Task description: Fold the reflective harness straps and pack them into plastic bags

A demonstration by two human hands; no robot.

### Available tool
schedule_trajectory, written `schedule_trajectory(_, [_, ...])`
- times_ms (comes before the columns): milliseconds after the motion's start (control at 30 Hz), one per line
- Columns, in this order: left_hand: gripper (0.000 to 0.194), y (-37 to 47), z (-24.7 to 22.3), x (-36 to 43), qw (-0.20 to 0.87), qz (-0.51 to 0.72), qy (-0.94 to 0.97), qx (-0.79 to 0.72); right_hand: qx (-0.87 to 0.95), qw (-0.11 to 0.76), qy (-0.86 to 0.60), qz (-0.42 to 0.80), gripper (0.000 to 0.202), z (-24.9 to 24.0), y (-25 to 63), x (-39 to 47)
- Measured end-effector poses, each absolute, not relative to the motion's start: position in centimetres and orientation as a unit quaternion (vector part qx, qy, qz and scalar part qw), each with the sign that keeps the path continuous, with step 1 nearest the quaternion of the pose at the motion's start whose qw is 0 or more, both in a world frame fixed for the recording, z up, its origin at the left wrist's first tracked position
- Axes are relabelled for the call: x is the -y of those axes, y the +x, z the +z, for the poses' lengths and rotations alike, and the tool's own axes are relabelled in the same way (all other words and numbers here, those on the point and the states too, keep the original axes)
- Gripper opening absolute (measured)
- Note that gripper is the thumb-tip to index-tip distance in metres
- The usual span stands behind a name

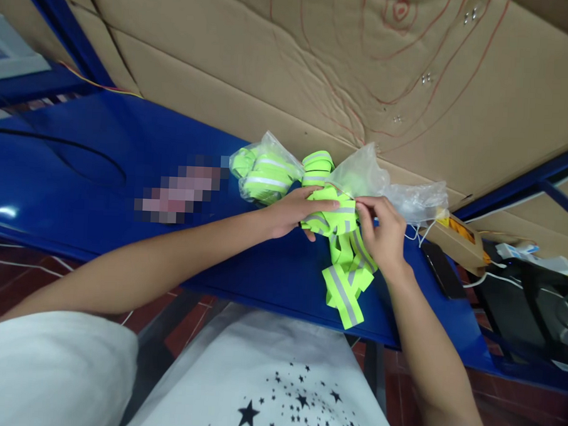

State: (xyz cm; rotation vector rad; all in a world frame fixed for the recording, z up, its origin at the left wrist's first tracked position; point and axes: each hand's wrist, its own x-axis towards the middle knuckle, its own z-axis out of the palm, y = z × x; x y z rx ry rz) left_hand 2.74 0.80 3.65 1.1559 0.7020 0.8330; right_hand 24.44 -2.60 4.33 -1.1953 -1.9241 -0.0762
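My left hand (pixel 299 212) is closed around a bunch of neon yellow-green reflective strips (pixel 328 216) with a silver band along the middle. On the right of the bunch, my right hand (pixel 381 230) pinches at its edge with thumb and forefinger; whether a strip end is between them is too small to tell. Loose strip lengths (pixel 345 297) hang and lie below the bunch, down to the table's front edge. Behind my hands stands a rolled stack of the same strip (pixel 317 167). A clear plastic bag of strips (pixel 267 174) lies to its left.
Blue table (pixel 165 123) runs under everything, with a cardboard wall (pixel 233 72) behind. Crumpled clear bags (pixel 407 199), a dark phone (pixel 443 270), a small cardboard box (pixel 459 242) and white cables are at right. A blurred patch (pixel 179 193) covers something at left.
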Motion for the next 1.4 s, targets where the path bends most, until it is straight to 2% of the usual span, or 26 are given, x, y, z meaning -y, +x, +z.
schedule_trajectory(67, [0.044, 2.9, 3.5, -0.8, 0.694, 0.410, 0.500, -0.318, 0.788, 0.400, -0.465, -0.055, 0.024, 4.3, 24.3, 2.7])
schedule_trajectory(400, [0.039, 3.2, 3.7, -0.8, 0.690, 0.482, 0.451, -0.296, 0.782, 0.414, -0.459, -0.082, 0.021, 4.0, 24.1, 2.7])
schedule_trajectory(567, [0.047, 3.9, 3.4, 0.0, 0.636, 0.550, 0.441, -0.313, 0.812, 0.400, -0.420, -0.066, 0.014, 2.8, 22.8, 3.0])
schedule_trajectory(733, [0.047, 4.2, 1.9, -0.7, 0.592, 0.547, 0.493, -0.328, 0.824, 0.388, -0.410, -0.042, 0.013, 1.9, 22.6, 2.9])
schedule_trajectory(833, [0.048, 3.9, 1.1, -1.9, 0.496, 0.554, 0.567, -0.353, 0.822, 0.383, -0.420, -0.040, 0.015, 2.4, 22.9, 2.8])
schedule_trajectory(933, [0.049, 3.6, 0.5, -2.4, 0.331, 0.554, 0.686, -0.336, 0.795, 0.423, -0.433, -0.044, 0.015, 2.9, 23.1, 2.9])
schedule_trajectory(1033, [0.053, 3.4, 0.4, -1.9, 0.231, 0.525, 0.765, -0.292, 0.784, 0.447, -0.428, -0.051, 0.021, 3.1, 23.1, 3.0])
schedule_trajectory(1167, [0.063, 3.1, 0.5, -1.4, 0.151, 0.491, 0.800, -0.310, 0.801, 0.420, -0.419, -0.083, 0.018, 3.1, 23.2, 3.3])
schedule_trajectory(1300, [0.056, 2.8, 0.6, -1.0, 0.040, 0.387, 0.860, -0.330, 0.809, 0.379, -0.443, -0.070, 0.033, 3.3, 23.0, 3.6])
schedule_trajectory(1400, [0.056, 2.9, 0.8, -0.5, -0.031, 0.333, 0.890, -0.310, 0.789, 0.350, -0.497, -0.083, 0.036, 3.9, 23.0, 3.6])
